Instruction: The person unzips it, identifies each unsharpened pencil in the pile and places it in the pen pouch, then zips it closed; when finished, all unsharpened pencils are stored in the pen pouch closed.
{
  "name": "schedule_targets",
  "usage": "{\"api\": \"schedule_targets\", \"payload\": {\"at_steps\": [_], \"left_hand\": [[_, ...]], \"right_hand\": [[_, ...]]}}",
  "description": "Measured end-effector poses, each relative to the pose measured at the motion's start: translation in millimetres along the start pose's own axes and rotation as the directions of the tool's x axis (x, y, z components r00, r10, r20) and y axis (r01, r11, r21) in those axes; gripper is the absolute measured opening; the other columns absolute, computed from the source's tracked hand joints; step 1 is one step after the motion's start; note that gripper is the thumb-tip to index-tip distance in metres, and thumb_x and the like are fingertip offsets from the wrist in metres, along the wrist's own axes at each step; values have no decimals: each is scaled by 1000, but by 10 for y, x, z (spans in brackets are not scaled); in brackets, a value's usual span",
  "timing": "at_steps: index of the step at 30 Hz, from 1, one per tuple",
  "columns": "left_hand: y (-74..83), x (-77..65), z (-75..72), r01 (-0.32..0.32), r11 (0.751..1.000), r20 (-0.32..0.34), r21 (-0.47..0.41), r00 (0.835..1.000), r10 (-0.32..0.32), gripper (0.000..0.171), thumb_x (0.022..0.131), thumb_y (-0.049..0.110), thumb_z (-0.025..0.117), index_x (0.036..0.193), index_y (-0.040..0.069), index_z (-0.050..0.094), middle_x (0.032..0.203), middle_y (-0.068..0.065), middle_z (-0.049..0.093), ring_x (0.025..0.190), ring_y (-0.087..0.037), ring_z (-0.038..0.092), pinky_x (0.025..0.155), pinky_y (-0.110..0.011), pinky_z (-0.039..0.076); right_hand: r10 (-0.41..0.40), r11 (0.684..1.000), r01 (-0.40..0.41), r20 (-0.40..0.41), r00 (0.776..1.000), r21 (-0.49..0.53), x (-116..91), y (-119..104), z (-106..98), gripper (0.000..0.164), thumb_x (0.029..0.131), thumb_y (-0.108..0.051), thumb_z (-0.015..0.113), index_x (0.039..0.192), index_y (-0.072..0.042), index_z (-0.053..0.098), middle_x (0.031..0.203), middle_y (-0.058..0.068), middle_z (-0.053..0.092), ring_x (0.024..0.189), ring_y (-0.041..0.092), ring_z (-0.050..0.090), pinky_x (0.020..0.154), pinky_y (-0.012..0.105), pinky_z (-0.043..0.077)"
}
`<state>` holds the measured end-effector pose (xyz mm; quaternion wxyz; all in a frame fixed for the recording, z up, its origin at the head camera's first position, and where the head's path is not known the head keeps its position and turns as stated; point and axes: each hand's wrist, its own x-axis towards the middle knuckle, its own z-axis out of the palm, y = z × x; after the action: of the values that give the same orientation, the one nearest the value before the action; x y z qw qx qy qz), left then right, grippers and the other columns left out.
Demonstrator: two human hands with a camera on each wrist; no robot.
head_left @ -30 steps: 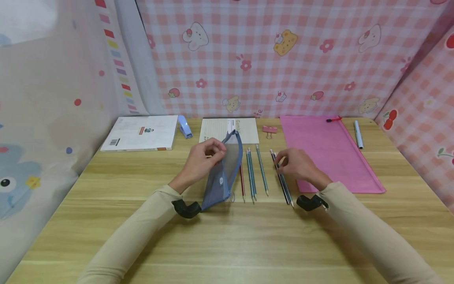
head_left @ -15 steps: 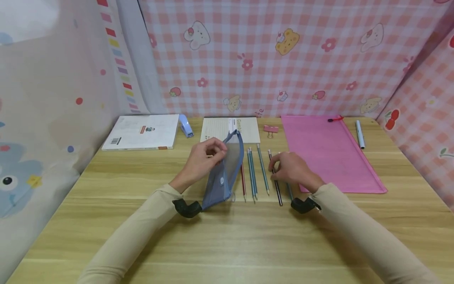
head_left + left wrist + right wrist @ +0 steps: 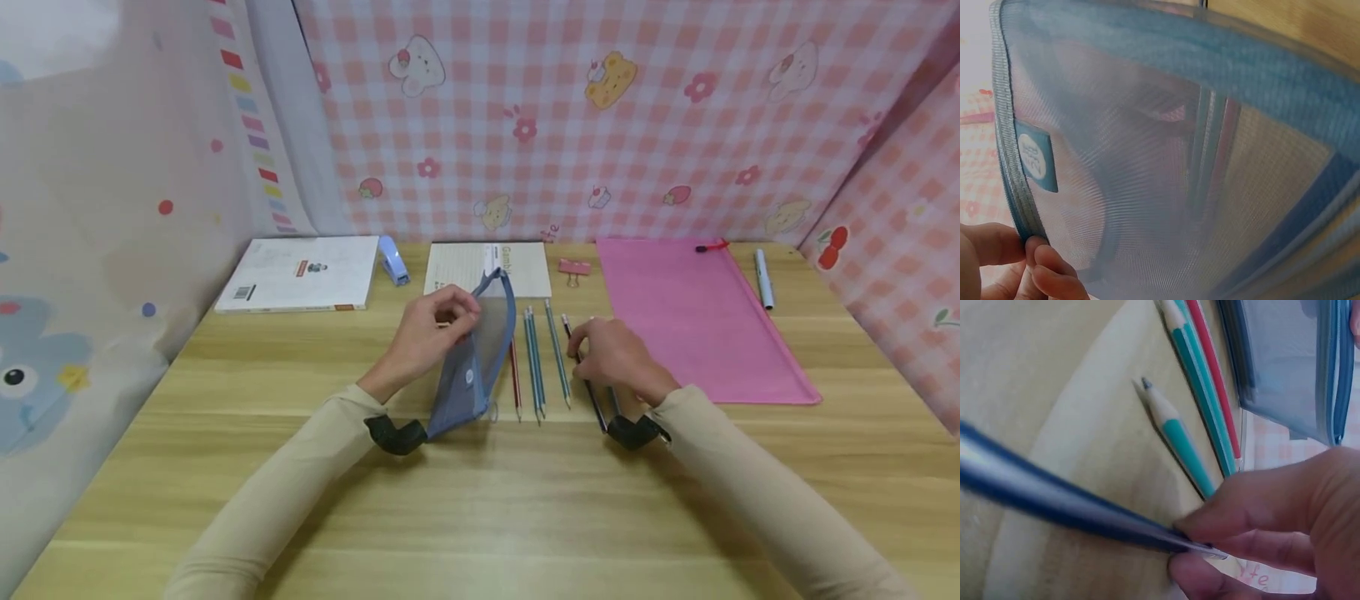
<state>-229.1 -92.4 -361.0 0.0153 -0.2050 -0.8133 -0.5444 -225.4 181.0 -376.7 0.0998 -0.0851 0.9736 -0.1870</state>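
My left hand (image 3: pixel 435 325) pinches the edge of a blue mesh zip pouch (image 3: pixel 461 383), which stands upright with its top gaping. Its fingertips show at the zip edge in the left wrist view. The thumb and fingers of my right hand (image 3: pixel 1272 512) pinch a dark blue pencil (image 3: pixel 1072 500) near one end; in the head view this pencil slants toward me. A teal pencil (image 3: pixel 615 402) is partly hidden beneath that hand. Left of it on the table lie a single teal pencil (image 3: pixel 557 350), several teal pencils (image 3: pixel 534 358) side by side and a red pencil (image 3: pixel 515 379) beside the pouch.
A pink sheet-like folder (image 3: pixel 682 325) lies right of my right hand, with a light blue pen (image 3: pixel 763 279) beyond. At the back are a white book (image 3: pixel 300 275), a blue stapler (image 3: pixel 393 260), a notepad (image 3: pixel 453 267) and a pink binder clip (image 3: pixel 573 267).
My right hand has moved slightly left, drawing the dark pencil apart from the teal one beside it; the dark pencil's near end then swung right. My left hand and the pouch stay put.
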Motion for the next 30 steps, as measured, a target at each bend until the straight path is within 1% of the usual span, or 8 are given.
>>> {"api": "schedule_targets", "payload": {"at_steps": [8, 12, 14, 17, 20, 23, 27, 30], "left_hand": [[7, 25, 0, 1, 1000, -6, 4, 1000, 0, 10, 96, 9, 62, 103, 3, 67, 82, -16, 69, 65, -16, 59, 60, -21, 49], [1, 26, 14, -1, 1000, -1, 2, 1000, 1, 11, 96, 10, 62, 103, 3, 67, 81, -15, 69, 65, -16, 59, 60, -22, 49], [-5, 25, 21, -3, 1000, -1, 0, 1000, 3, 10, 96, 9, 62, 103, 3, 67, 80, -13, 69, 65, -17, 60, 60, -22, 49], [-10, 21, 28, -6, 1000, 1, -2, 1000, 6, 9, 96, 9, 62, 102, 4, 67, 80, -11, 69, 66, -16, 60, 60, -22, 50], [-3, 19, 36, -12, 1000, 1, -3, 1000, 12, 8, 96, 8, 62, 102, 5, 67, 80, -12, 68, 66, -15, 60, 59, -22, 49], [7, 17, 48, -20, 1000, -1, -5, 1000, 20, 9, 96, 7, 62, 102, 3, 67, 79, -13, 68, 64, -16, 59, 58, -21, 48], [11, 14, 58, -13, 1000, -1, -7, 1000, 13, 11, 96, 7, 62, 103, 1, 66, 79, -15, 68, 65, -20, 59, 59, -21, 48], [6, 14, 61, -9, 1000, 1, -11, 1000, 9, 12, 96, 7, 62, 104, 0, 66, 80, -16, 68, 66, -22, 60, 59, -21, 48]], "right_hand": [[-10, 999, 9, 11, 1000, 32, -2, 16, -24, 29, 74, -7, 78, 103, -12, 78, 119, 20, 68, 66, 17, 47, 55, 26, 37], [6, 986, -11, 29, 1000, 165, 1, 94, -19, 28, 74, -7, 79, 102, -10, 78, 115, 21, 65, 59, 12, 43, 52, 24, 37], [14, 967, -20, 26, 1000, 256, -3, 129, -30, 29, 75, -7, 78, 104, -10, 77, 111, 18, 67, 63, 12, 50, 55, 24, 40], [21, 924, -31, 29, 999, 380, -7, 153, -67, 32, 78, -8, 76, 110, -10, 75, 97, 15, 72, 72, 15, 61, 63, 26, 45], [11, 870, -24, 29, 1000, 492, -1, 137, -106, 37, 82, -7, 73, 120, -9, 71, 94, 15, 77, 78, 16, 62, 69, 28, 45], [5, 796, -6, 4, 1000, 605, 9, 82, -122, 41, 85, -6, 71, 126, -8, 67, 89, 14, 77, 68, 13, 55, 65, 27, 42], [-1, 681, 38, -51, 999, 732, 26, -28, -126, 42, 85, -5, 70, 127, -8, 65, 80, 5, 74, 51, 8, 38, 53, 25, 35], [7, 623, 68, -93, 996, 779, 39, -112, -127, 41, 84, -4, 70, 125, -8, 64, 74, -2, 71, 48, 6, 34, 49, 23, 32]]}}
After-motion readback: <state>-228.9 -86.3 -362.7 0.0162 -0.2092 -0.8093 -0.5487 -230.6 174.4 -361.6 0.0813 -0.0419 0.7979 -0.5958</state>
